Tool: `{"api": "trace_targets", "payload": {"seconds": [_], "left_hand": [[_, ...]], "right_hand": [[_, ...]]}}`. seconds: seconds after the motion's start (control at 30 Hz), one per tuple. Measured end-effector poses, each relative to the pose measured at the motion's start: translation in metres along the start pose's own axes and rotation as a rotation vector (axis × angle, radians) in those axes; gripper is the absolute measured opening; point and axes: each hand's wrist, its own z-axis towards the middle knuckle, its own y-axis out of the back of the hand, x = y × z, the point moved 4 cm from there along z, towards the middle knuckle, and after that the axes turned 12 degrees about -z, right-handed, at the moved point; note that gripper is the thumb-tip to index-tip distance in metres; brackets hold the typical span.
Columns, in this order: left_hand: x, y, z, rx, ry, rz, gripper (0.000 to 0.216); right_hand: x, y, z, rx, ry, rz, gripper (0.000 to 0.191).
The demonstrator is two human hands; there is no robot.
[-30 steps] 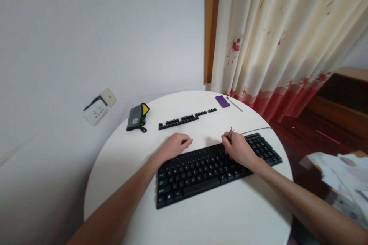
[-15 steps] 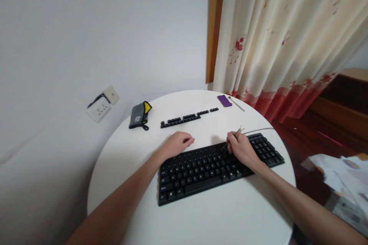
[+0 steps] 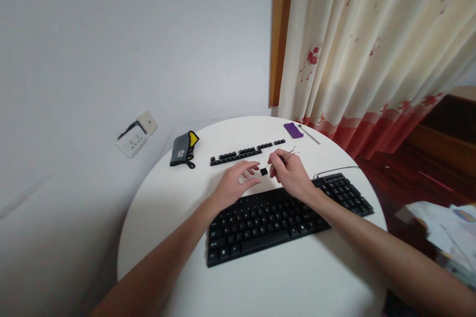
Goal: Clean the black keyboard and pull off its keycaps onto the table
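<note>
Above the back edge of a black keyboard (image 3: pixel 266 235), my right hand (image 3: pixel 292 171) is closed around a wire keycap puller (image 3: pixel 293 150). At the puller's tip, left of my fingers, is a black keycap (image 3: pixel 264 171). My left hand (image 3: pixel 238 182) is open just left of the keycap, fingers apart and thumb stretched towards it, apparently not touching. Behind both hands lie loose black keycaps (image 3: pixel 238 155) set out in rows. Part of the keyboard's upper rows is hidden by my right hand and forearm.
A grey and yellow cloth (image 3: pixel 181 150) lies at the table's left rear. At the right rear are a purple cloth (image 3: pixel 293 131) and a thin brush (image 3: pixel 309 134). The keyboard's cable (image 3: pixel 336 169) runs off to the right. A wall and curtain (image 3: pixel 334 59) stand behind the round white table (image 3: pixel 260 282).
My right hand has moved left and away from the keyboard, carrying a keycap in the puller. My left hand has opened from a loose fist and reached towards the keycap.
</note>
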Motion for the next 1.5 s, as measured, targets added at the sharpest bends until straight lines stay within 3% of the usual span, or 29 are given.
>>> {"api": "trace_targets", "payload": {"seconds": [0.2, 0.37, 0.63, 1.5], "left_hand": [[0.001, 0.002, -0.001, -0.014, -0.078, 0.031, 0.014], [0.006, -0.004, -0.003, 0.064, -0.065, 0.064, 0.016], [0.008, -0.008, -0.003, 0.061, -0.049, 0.040, 0.018], [0.007, -0.008, -0.002, 0.097, -0.030, 0.072, 0.015]], "right_hand": [[-0.007, -0.026, -0.004, -0.024, -0.015, 0.023, 0.039], [-0.030, -0.034, -0.011, 0.090, -0.165, 0.177, 0.042], [-0.033, -0.034, -0.015, 0.021, -0.090, 0.165, 0.041], [-0.033, -0.034, -0.016, 0.028, -0.111, 0.179, 0.040]]}}
